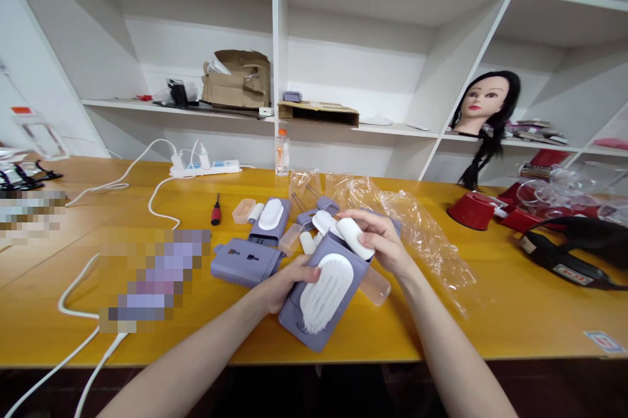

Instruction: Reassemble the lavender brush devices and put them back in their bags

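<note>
holding purple bristle-faced case [296,318] in left grip [290,282]; pinching white rounded piece [354,239] in right grip [381,240] at case's open end; cannot see inside.

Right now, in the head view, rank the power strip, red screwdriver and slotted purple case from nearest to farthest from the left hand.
1. Slotted purple case, just left of the left hand.
2. Red screwdriver, farther back and left.
3. Power strip, farthest back, also to the left.
</note>
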A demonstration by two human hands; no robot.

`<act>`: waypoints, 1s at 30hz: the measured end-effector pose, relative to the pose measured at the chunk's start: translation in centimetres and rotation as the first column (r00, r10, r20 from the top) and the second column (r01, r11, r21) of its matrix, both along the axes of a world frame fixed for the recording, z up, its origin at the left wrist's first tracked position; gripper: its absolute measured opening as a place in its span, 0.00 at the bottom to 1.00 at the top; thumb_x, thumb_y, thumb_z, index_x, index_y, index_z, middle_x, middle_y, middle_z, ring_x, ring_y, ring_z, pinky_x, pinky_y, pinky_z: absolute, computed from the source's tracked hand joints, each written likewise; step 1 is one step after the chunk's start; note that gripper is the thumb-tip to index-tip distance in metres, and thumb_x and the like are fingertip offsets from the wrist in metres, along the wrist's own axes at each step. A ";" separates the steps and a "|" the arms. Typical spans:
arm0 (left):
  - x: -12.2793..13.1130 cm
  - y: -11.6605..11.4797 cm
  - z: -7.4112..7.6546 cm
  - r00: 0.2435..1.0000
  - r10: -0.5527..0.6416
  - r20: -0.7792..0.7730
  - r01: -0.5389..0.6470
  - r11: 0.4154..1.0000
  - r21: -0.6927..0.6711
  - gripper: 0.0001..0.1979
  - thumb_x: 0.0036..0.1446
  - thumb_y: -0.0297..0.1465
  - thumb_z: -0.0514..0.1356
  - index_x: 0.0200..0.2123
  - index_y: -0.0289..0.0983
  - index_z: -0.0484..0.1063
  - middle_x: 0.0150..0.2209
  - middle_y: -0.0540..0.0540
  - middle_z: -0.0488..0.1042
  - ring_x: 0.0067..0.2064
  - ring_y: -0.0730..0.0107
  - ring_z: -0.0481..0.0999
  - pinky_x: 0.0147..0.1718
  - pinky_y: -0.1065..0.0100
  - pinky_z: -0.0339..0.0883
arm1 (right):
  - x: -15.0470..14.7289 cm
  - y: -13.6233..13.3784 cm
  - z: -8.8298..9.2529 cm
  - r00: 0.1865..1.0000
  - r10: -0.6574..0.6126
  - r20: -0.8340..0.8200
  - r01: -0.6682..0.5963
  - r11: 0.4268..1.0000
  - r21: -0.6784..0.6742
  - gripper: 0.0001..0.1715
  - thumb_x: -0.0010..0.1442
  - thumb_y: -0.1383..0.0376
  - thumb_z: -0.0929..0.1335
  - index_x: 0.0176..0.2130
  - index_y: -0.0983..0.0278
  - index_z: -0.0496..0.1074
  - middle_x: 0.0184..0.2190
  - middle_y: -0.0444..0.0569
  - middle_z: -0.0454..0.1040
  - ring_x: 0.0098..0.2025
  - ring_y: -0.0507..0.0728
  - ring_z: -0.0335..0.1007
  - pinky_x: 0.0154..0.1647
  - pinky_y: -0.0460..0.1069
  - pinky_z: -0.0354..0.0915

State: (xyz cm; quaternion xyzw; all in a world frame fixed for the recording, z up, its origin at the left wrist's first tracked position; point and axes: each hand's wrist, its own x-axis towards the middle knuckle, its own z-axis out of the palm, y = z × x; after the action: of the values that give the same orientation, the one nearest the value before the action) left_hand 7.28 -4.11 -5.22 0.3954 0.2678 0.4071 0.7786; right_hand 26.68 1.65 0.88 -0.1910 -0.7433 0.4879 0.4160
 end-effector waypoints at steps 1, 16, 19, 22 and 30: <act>0.0 0.0 -0.1 1.000 0.007 -0.007 -0.007 1.000 0.005 0.28 0.34 0.37 0.69 0.41 0.33 0.72 0.31 0.42 0.77 0.33 0.62 0.74 0.34 0.65 0.62 | 0.0 0.0 0.0 1.000 -0.002 0.018 0.002 1.000 0.009 0.21 0.48 0.65 0.65 0.44 0.58 0.73 0.29 0.43 0.72 0.25 0.50 0.59 0.22 0.44 0.50; -0.1 0.1 -0.3 0.998 -0.014 -0.065 0.021 0.993 0.114 0.28 0.35 0.39 0.69 0.42 0.33 0.74 0.30 0.45 0.74 0.29 0.69 0.70 0.29 0.70 0.60 | 0.6 -1.0 1.0 0.971 0.151 0.183 -0.156 0.988 0.010 0.27 0.51 0.63 0.65 0.52 0.61 0.63 0.30 0.44 0.71 0.25 0.49 0.58 0.23 0.44 0.52; -0.1 0.1 -0.2 0.997 -0.003 -0.071 0.013 0.990 0.137 0.26 0.35 0.38 0.69 0.40 0.33 0.75 0.28 0.47 0.73 0.27 0.72 0.68 0.26 0.72 0.58 | 0.7 -1.0 1.1 0.972 0.181 0.153 -0.181 0.983 -0.011 0.20 0.52 0.63 0.66 0.46 0.61 0.63 0.26 0.42 0.68 0.22 0.47 0.54 0.21 0.43 0.49; -0.2 0.1 -0.2 0.997 -0.006 -0.080 0.018 0.987 0.157 0.25 0.35 0.38 0.69 0.40 0.33 0.75 0.28 0.47 0.73 0.27 0.72 0.68 0.26 0.73 0.57 | 0.9 -1.0 1.2 0.970 0.150 0.190 -0.160 0.986 0.040 0.17 0.52 0.62 0.67 0.43 0.62 0.64 0.23 0.40 0.65 0.22 0.47 0.52 0.21 0.44 0.48; -0.2 -0.1 0.2 0.996 -0.001 -0.092 0.019 0.981 0.194 0.26 0.37 0.39 0.68 0.42 0.34 0.75 0.29 0.46 0.74 0.28 0.70 0.68 0.27 0.72 0.57 | 0.9 -1.4 1.2 0.966 0.039 0.254 -0.086 0.981 0.174 0.18 0.52 0.63 0.66 0.45 0.59 0.68 0.19 0.38 0.56 0.21 0.48 0.49 0.21 0.45 0.47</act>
State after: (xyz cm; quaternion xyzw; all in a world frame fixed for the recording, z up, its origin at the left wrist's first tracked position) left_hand 7.08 -4.18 -5.03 0.4892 0.2599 0.4090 0.7251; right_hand 27.57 0.22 2.11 -0.1879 -0.8372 0.4022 0.3194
